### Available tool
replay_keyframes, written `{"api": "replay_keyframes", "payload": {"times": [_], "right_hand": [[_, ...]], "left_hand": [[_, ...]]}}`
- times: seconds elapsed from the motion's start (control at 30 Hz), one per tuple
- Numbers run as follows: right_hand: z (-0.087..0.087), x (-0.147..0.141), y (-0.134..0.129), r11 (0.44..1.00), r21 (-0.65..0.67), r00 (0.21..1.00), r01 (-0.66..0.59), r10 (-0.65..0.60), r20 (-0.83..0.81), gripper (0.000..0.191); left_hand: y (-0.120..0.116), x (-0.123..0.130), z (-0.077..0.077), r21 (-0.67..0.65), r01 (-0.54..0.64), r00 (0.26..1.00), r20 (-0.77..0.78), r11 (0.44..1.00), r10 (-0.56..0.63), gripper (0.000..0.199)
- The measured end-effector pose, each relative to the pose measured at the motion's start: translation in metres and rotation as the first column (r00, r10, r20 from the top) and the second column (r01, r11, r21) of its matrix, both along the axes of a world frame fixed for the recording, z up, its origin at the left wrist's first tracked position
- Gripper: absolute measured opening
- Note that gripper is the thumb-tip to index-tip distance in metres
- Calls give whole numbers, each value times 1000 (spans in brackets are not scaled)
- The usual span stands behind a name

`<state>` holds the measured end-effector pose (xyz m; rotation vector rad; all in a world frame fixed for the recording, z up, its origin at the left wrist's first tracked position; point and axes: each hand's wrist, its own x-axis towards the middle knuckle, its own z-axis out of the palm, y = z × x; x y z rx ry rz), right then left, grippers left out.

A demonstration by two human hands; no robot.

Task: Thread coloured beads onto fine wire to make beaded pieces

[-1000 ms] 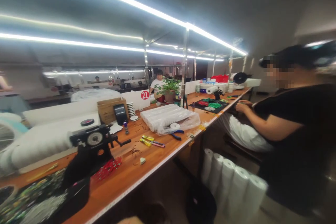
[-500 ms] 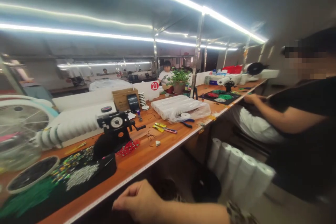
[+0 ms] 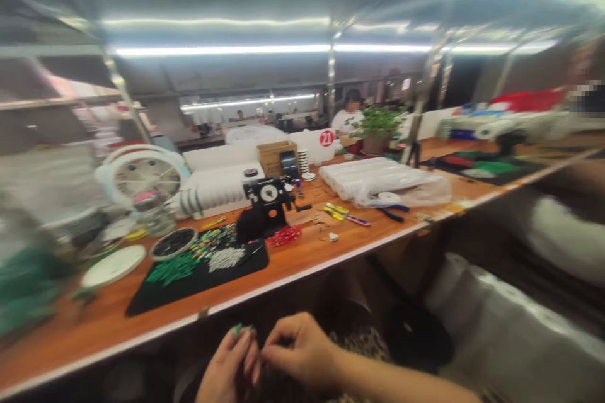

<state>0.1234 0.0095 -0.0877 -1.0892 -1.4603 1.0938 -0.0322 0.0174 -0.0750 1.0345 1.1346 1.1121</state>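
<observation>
My left hand (image 3: 230, 362) is closed below the table's front edge. A small green piece (image 3: 237, 329) shows at its fingertips, too small and blurred to name further. Close beside it, my right hand (image 3: 305, 349) makes a pinch with thumb and forefinger; whatever lies between them cannot be made out. On the table behind the hands, a black mat (image 3: 198, 296) carries a pile of green pieces (image 3: 174, 269), a pile of whitish pieces (image 3: 227, 258) and mixed coloured ones (image 3: 215, 239). Small red pieces (image 3: 285, 235) lie at the mat's right.
A black hand-cranked device (image 3: 270, 198) stands behind the mat. Rightward lie yellow-handled cutters (image 3: 336, 211), dark-blue-handled pliers (image 3: 394, 213) and plastic-wrapped white rolls (image 3: 363, 176). A white fan (image 3: 146, 176) and round lid (image 3: 114, 266) are at left. A co-worker's arm (image 3: 579, 186) is at far right.
The view has swung left, bringing the whole mat and the lid into sight. My left hand has come into view with the green piece, beside my right hand.
</observation>
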Motion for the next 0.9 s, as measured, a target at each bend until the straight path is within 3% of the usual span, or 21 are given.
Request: {"api": "replay_keyframes", "payload": {"times": [0.13,0.23,0.3,0.4,0.5,0.6,0.7,0.83,0.9], "right_hand": [[5,7,-9,966,220,988,138,-151,42,17],[4,8,-13,891,427,978,153,-198,62,17],[2,7,-14,834,533,975,141,-211,72,15],[1,6,-14,778,616,969,124,-229,94,13],[2,5,-13,767,629,965,124,-241,105,13],[2,5,-15,788,601,960,135,-254,117,16],[2,5,-16,851,509,965,127,-224,133,19],[7,2,-14,980,178,993,90,-101,54,25],[11,-1,-12,999,-21,999,25,-26,-29,24]], "left_hand": [[-15,15,-2,-84,-47,994,92,995,55,34],[-21,20,0,-138,58,944,331,989,-9,30],[-24,20,0,-135,86,929,369,987,-31,28],[-25,18,-1,-129,98,930,365,987,-45,26],[-25,18,-2,-119,101,930,364,988,-51,27],[-25,19,0,-103,107,940,334,989,-67,31],[-27,19,1,-67,114,957,276,991,-91,33],[-29,19,1,-55,97,976,200,994,-84,35],[-28,18,0,-46,91,986,145,995,-83,35]]}}
